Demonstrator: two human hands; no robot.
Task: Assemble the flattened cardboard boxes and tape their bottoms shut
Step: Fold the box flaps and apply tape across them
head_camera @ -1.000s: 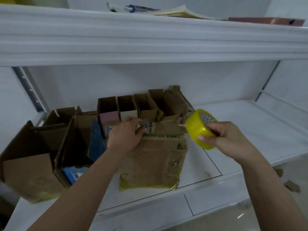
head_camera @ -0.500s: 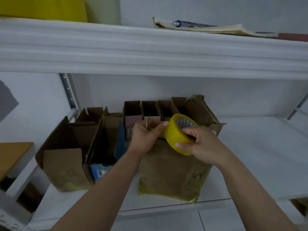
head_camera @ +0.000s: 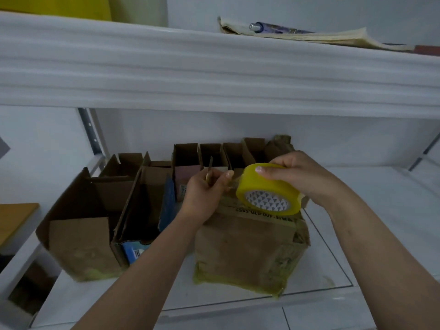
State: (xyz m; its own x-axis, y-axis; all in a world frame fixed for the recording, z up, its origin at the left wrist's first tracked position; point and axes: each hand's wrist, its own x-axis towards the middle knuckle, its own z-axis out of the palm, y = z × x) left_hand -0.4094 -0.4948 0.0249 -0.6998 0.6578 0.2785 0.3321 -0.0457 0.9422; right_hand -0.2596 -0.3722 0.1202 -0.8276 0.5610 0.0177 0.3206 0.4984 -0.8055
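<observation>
**Now, tape roll over the box top**

Right now my right hand (head_camera: pixel 307 177) grips the yellow tape roll (head_camera: pixel 267 189), fingers curled over its upper rim and thumb on the near edge, so the patterned core faces me. The roll hangs just above the far top edge of the worn cardboard box (head_camera: pixel 247 246), which stands on the white shelf (head_camera: pixel 371 225) in front of me, right of centre. Yellowed old tape runs along that box's bottom edge and right corner.

My left hand (head_camera: pixel 204 194) is just left of the roll, fingers curled with the thumb stretched toward it; it holds a thin brownish strip (head_camera: pixel 210 170) that stands up from the fist. Whether the thumb touches the loose end of the tape, I cannot tell.

To the left sit two open cardboard boxes: a large one (head_camera: pixel 78 241) at the shelf's left end and a narrower one (head_camera: pixel 140 206) beside it, with a blue item (head_camera: pixel 167 206) leaning inside. Behind my hands, a row of small open boxes (head_camera: pixel 214 153) stands against the back wall.

On the upper shelf (head_camera: pixel 214 75) lies a stack of papers (head_camera: pixel 333 38) with a pen (head_camera: pixel 273 27) on top.
</observation>
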